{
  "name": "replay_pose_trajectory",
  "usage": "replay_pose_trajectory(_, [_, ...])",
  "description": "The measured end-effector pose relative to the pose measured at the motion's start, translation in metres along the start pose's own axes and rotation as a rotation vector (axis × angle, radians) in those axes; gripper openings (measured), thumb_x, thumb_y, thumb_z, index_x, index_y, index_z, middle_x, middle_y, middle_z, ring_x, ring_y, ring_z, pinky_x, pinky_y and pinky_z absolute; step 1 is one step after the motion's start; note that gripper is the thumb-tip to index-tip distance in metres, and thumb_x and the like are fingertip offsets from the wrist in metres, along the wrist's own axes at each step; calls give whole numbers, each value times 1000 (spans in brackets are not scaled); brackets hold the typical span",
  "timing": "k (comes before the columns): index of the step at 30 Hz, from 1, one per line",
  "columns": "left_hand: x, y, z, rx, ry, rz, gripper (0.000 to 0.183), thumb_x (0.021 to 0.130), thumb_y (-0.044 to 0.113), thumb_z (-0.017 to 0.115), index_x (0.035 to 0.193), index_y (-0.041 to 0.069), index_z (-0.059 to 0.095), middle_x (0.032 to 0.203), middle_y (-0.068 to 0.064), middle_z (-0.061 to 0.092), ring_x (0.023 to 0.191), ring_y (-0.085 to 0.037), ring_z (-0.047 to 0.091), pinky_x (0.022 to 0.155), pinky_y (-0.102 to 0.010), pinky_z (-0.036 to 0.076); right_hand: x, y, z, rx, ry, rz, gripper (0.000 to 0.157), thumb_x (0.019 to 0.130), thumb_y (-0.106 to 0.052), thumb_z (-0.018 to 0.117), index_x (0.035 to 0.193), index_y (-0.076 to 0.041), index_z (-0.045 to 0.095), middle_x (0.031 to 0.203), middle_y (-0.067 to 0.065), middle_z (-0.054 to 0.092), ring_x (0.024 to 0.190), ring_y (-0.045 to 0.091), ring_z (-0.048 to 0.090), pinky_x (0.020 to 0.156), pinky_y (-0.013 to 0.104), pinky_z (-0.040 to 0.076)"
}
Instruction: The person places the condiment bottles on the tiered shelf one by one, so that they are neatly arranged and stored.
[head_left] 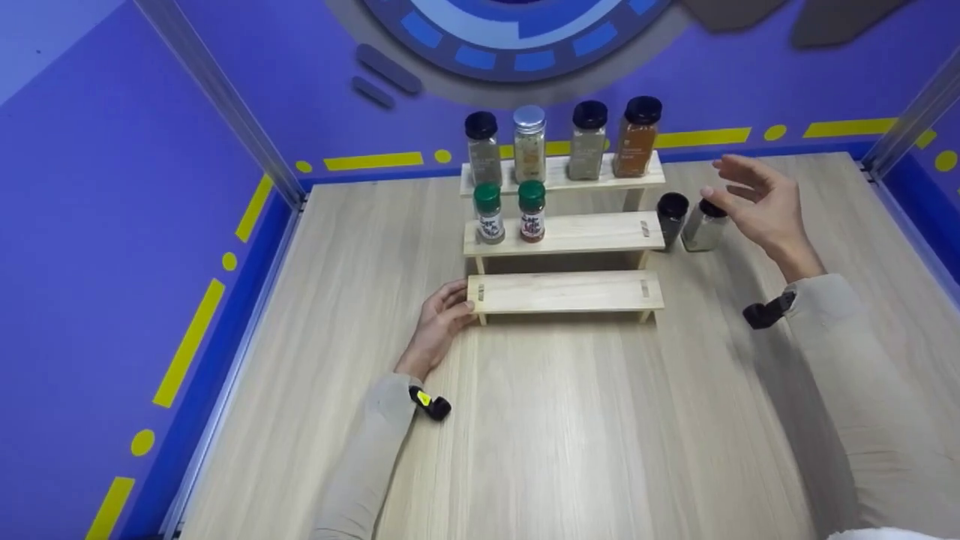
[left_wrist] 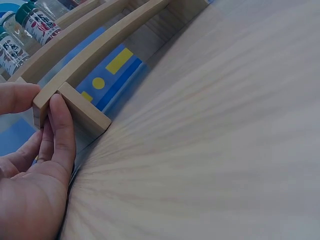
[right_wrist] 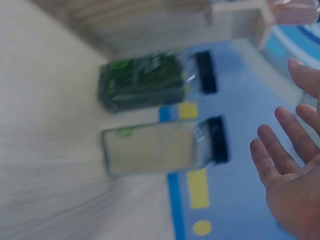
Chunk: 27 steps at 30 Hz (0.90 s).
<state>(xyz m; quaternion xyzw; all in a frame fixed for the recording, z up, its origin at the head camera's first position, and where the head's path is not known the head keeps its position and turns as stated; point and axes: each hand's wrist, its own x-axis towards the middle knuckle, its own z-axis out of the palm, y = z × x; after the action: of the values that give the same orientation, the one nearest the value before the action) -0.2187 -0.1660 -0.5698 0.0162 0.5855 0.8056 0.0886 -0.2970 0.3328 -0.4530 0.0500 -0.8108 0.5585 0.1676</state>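
My left hand [head_left: 437, 326] pinches the left end of the lowest step of a three-step wooden spice rack [head_left: 566, 292]. In the left wrist view the thumb lies on top of the board and fingertips [left_wrist: 61, 107] press up beneath it. My right hand [head_left: 769, 210], fingers spread and holding nothing, hovers beside the black cap of a glass jar of pale spice [head_left: 703, 234]. A jar of dark green herbs [right_wrist: 145, 80] stands next to that one, by the rack's right side. Both jars are upright on the table.
Several capped spice jars line the top step, among them an orange-brown one [head_left: 637, 142] and a silver-lidded one [head_left: 529, 150]. Two small green-capped bottles, one with a red label [head_left: 532, 217], stand on the middle step's left. A blue wall [head_left: 420, 127] rises behind the table [head_left: 570, 427].
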Motion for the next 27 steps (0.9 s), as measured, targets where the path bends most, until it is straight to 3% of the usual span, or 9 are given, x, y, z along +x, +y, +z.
replay_pose_trajectory(5, [0,0,0,0,8,0,52,97,-1,64,147,-8,50,131,-13,62,107,-16,65,89,-28,57,-4,23,-4,-9,-39,66,60,95,-12,82,151,-13,61,150,9,63,129,4,59,108,20,51])
replay_pose_trajectory(11, [0,0,0,16,6,-3,51,98,0,63,147,-9,49,132,-13,61,108,-15,65,89,-28,57,-10,51,-7,-10,-98,125,70,96,-14,81,158,-10,50,156,13,57,133,9,60,105,13,49])
replay_pose_trajectory(16, [1,0,0,5,-4,2,50,99,-1,62,147,-10,49,131,-12,62,108,-15,65,88,-27,57,-16,73,-3,62,-137,187,71,96,-7,80,159,-7,48,140,-8,67,117,-3,63,97,9,52])
replay_pose_trajectory(19, [1,0,0,6,-6,6,50,99,-1,61,147,-10,48,130,-11,63,108,-15,65,88,-27,57,-17,78,0,71,-140,162,65,95,-4,79,155,-7,53,125,-21,68,113,-5,64,97,9,51])
replay_pose_trajectory(27, [0,0,0,-4,-4,9,51,98,-2,62,147,-9,49,130,-10,63,106,-14,65,88,-27,58,-21,77,4,100,-105,145,58,95,1,77,150,-2,58,122,-20,70,114,2,64,98,10,52])
